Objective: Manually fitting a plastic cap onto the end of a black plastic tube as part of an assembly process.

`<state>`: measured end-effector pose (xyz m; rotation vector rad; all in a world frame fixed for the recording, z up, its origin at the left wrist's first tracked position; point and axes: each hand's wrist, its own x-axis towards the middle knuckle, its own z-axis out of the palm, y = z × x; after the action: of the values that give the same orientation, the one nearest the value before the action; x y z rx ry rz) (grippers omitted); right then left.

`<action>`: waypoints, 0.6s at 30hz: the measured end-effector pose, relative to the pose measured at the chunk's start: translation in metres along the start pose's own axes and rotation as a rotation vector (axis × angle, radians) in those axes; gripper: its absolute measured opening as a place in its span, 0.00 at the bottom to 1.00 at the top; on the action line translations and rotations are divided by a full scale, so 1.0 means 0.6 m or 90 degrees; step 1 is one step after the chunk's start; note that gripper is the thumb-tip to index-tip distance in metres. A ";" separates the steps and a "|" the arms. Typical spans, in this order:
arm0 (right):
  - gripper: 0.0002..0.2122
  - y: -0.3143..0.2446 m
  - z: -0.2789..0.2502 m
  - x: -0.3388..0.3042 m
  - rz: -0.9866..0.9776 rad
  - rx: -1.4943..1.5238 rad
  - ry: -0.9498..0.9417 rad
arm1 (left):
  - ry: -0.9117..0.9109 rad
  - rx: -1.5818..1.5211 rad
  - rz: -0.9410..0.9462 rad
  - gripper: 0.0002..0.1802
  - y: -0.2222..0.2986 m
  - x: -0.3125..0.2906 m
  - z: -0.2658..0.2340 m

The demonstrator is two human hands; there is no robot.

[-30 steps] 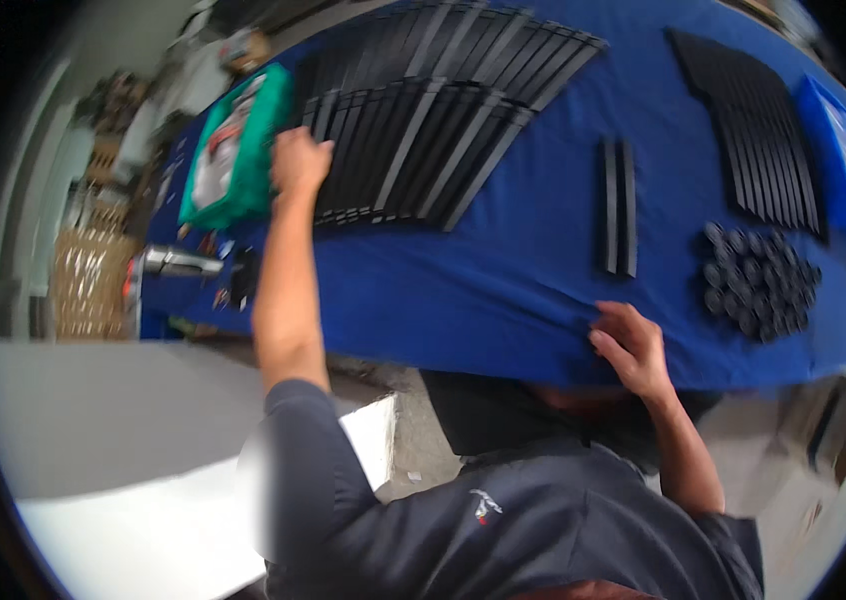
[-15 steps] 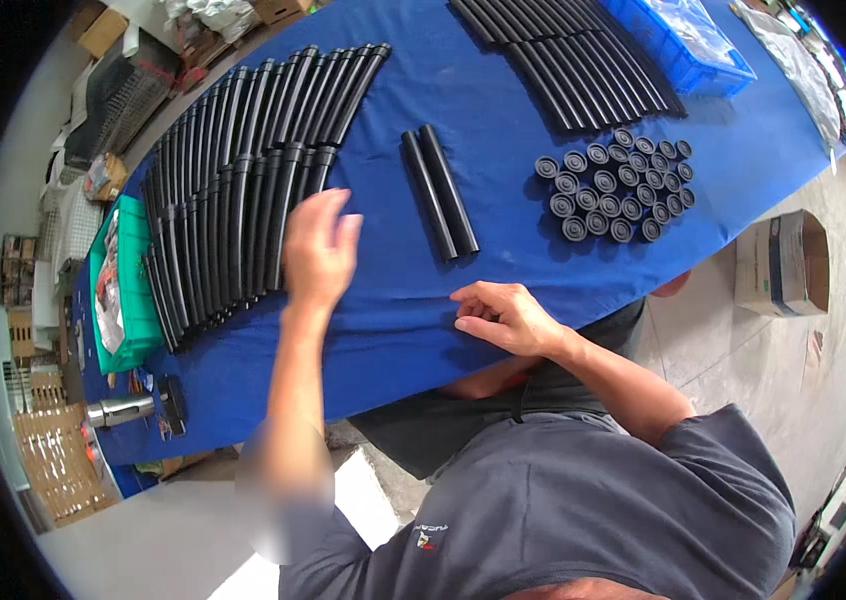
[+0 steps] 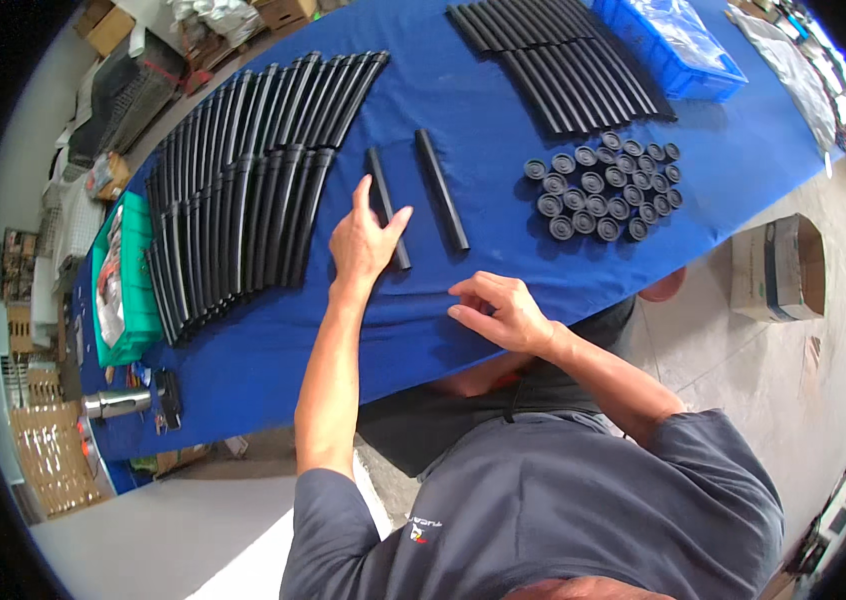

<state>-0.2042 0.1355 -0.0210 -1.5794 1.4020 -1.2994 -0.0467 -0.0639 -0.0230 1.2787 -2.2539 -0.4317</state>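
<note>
Right hand [image 3: 503, 312]: near table [image 3: 273, 345] edge, fingers curled loosely, gripping nothing. Left hand [image 3: 363, 240]: fingers spread flat over near end of left short black tube [image 3: 387, 205]. Second tube [image 3: 441, 188] at 2 o'clock. Best pressed squarely, tubes kept parallel.

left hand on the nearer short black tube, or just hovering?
Touching. In the head view the left hand lies flat over the lower part of the left short black tube, fingers across it with no gap showing. The second short tube lies apart, untouched.
</note>
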 end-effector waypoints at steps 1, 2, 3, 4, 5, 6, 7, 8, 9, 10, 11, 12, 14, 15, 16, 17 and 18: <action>0.09 -0.007 -0.007 0.010 -0.068 -0.097 0.019 | -0.002 0.000 -0.006 0.37 -0.013 -0.003 0.003; 0.07 -0.014 -0.021 0.031 -0.164 -0.191 0.116 | -0.007 -0.013 -0.011 0.36 -0.025 -0.004 0.009; 0.08 -0.019 -0.043 0.051 -0.178 -0.320 0.151 | 0.007 -0.008 -0.009 0.32 -0.028 -0.005 0.015; 0.09 -0.038 -0.067 0.074 -0.156 -0.467 0.170 | 0.016 -0.005 -0.005 0.30 -0.036 -0.010 0.013; 0.10 -0.040 -0.093 0.099 -0.122 -0.543 0.156 | 0.025 -0.003 0.003 0.28 -0.041 -0.011 0.014; 0.12 -0.026 -0.118 0.124 -0.158 -0.613 0.186 | 0.027 -0.008 0.004 0.28 -0.041 -0.011 0.018; 0.14 -0.016 -0.139 0.142 -0.137 -0.724 0.172 | 0.036 -0.022 0.014 0.27 -0.043 -0.012 0.023; 0.16 0.000 -0.156 0.151 -0.068 -0.791 0.124 | 0.046 -0.036 0.025 0.25 -0.043 -0.010 0.026; 0.17 0.007 -0.165 0.158 -0.003 -0.850 0.076 | 0.005 -0.024 -0.029 0.25 -0.032 -0.011 0.019; 0.17 0.013 -0.170 0.163 0.050 -0.859 0.028 | 0.017 -0.026 -0.020 0.25 -0.032 -0.012 0.020; 0.18 0.018 -0.174 0.168 0.104 -0.866 -0.020 | 0.029 -0.028 -0.011 0.24 -0.032 -0.010 0.020; 0.14 0.028 -0.171 0.168 0.094 -0.852 0.000 | 0.032 -0.027 -0.018 0.24 -0.029 -0.010 0.020; 0.11 0.042 -0.174 0.170 0.094 -0.854 -0.004 | 0.023 -0.027 -0.012 0.24 -0.023 -0.008 0.016; 0.09 0.045 -0.175 0.171 0.103 -0.856 0.001 | 0.024 -0.026 -0.014 0.24 -0.026 -0.007 0.017; 0.07 0.056 -0.176 0.173 0.058 -0.872 0.020 | 0.028 -0.030 -0.009 0.24 -0.028 -0.007 0.019; 0.07 0.061 -0.175 0.174 0.059 -0.872 0.021 | 0.032 -0.034 -0.003 0.24 -0.029 -0.006 0.020; 0.07 0.058 -0.170 0.178 0.035 -0.855 0.030 | 0.032 -0.034 -0.003 0.24 -0.030 -0.007 0.020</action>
<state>-0.3185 0.0390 0.0040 -2.2106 2.5508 -0.2040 -0.0391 -0.0692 -0.0428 1.2541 -2.1848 -0.4529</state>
